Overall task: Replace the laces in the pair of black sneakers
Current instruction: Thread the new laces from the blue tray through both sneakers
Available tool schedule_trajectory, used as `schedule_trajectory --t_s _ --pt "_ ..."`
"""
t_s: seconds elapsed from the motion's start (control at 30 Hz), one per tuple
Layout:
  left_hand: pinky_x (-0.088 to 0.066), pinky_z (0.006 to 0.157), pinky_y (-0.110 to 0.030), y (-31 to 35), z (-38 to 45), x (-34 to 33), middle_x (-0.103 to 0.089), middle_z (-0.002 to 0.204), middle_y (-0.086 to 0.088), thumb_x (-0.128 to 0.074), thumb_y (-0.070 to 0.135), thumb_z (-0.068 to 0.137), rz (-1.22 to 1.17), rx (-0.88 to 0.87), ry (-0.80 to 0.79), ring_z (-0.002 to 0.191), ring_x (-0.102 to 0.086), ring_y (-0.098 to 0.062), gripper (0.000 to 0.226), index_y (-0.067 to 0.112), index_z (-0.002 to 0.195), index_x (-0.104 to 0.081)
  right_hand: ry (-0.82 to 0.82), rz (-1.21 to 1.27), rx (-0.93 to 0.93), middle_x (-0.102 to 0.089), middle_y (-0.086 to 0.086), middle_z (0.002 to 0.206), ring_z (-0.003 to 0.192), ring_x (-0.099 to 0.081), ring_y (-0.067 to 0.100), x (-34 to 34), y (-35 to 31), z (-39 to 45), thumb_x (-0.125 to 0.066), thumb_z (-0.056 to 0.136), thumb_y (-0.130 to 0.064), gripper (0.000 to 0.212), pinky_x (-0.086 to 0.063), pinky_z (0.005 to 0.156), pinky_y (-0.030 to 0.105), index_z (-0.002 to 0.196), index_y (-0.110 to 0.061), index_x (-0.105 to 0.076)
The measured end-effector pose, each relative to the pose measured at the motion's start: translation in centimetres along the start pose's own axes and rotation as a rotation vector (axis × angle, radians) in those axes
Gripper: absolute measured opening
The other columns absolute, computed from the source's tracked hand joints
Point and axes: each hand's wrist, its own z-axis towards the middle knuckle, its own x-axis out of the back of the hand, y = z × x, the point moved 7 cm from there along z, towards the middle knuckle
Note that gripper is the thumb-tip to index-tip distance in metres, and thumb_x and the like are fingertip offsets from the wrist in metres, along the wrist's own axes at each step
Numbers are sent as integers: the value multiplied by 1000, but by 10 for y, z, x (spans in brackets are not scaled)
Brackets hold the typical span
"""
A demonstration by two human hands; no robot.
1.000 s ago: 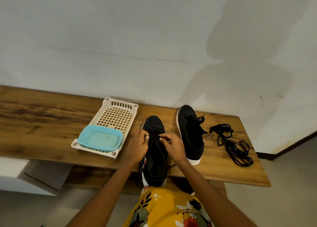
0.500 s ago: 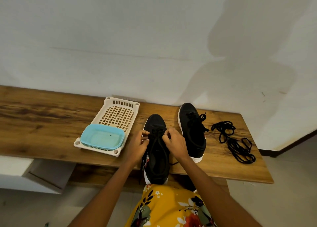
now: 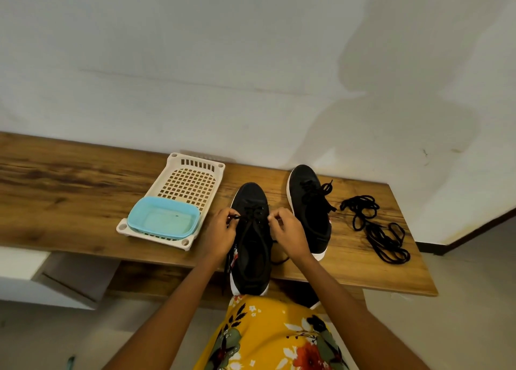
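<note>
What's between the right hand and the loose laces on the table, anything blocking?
The far sneaker stands between the right hand and the loose laces. Both hands, left hand too, pinch lace on the near sneaker.

Wooden worktop [image 3: 69,199] stands against a white wall [image 3: 223,62]. On it lies a cream perforated plastic tray [image 3: 192,182], holding a light-blue tub [image 3: 163,220] at its near end (contents not discernible).
</note>
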Motion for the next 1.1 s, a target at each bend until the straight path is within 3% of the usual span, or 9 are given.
schedule_trajectory --t_s 0.13,0.27,0.33,0.5,0.6,0.8,0.93,1.03,1.1 --pt "-49 86 -35 -7 -8 3 -64 94 4 -52 21 94 -195 91 20 95 -61 -15 14 31 85 -54 58 143 -74 -58 2 84 73 -57 6 4 6 -10 -51 96 -18 15 -47 64 17 82 -12 -55" --pt "-48 87 -25 6 -17 -1 -65 99 13 -59 14 90 -90 -88 -73 97 -59 -3 18 31 94 -65 8 110 42 -58 -10 88 81 -55 -5 1 -2 -17 -62 91 -18 5 -43 72 7 91 -21 -65" --pt "-48 89 -23 14 -15 0 -64 106 10 -60 15 89 -51 -137 -59 99 -59 -4 20 28 103 -68 -29 92 64 -60 -9 97 88 -56 -4 0 -3 -16 -63 91 -17 18 -42 77 4 107 -19 -69" --pt "-48 83 -23 27 -8 3 -64 97 10 -64 18 87 75 -189 -58 90 -59 -3 10 25 92 -68 -73 62 61 -60 -12 97 92 -57 -1 1 -7 -14 -63 91 -17 20 -42 77 3 109 -18 -71" --pt "-42 71 -25 27 -7 1 -61 92 7 -51 18 94 174 -153 -99 82 -56 -8 11 25 89 -58 -83 93 60 -61 -13 98 90 -57 -4 -1 -6 -16 -61 92 -13 18 -42 77 3 107 -16 -71" --pt "-44 97 -52 4 -10 8 -59 106 -7 -45 16 94 -297 54 -134 105 -57 -30 18 27 83 -55 -61 200 -64 -63 -11 94 88 -58 -1 -4 7 -17 -54 94 -8 14 -45 74 8 99 -16 -65" --pt "-44 97 -29 9 -18 2 -54 119 2 -47 -5 90 -219 -7 -209 112 -53 -12 37 29 97 -58 -79 221 -58 -65 -11 96 94 -61 4 -4 6 -18 -56 93 -9 15 -47 78 11 97 -18 -67" --pt "-44 86 -16 16 -14 2 -58 103 13 -57 7 90 -86 -99 -126 99 -55 -2 24 28 100 -63 -104 248 -49 -66 -10 98 96 -62 2 -3 3 -20 -60 91 -13 14 -47 80 11 99 -20 -69" --pt "-46 82 -18 14 -11 5 -62 93 13 -59 11 90 -81 -54 -59 92 -58 -4 18 26 93 -66 -95 229 -32 -67 -9 96 93 -62 1 -3 1 -20 -65 89 -17 11 -47 79 10 98 -19 -70"
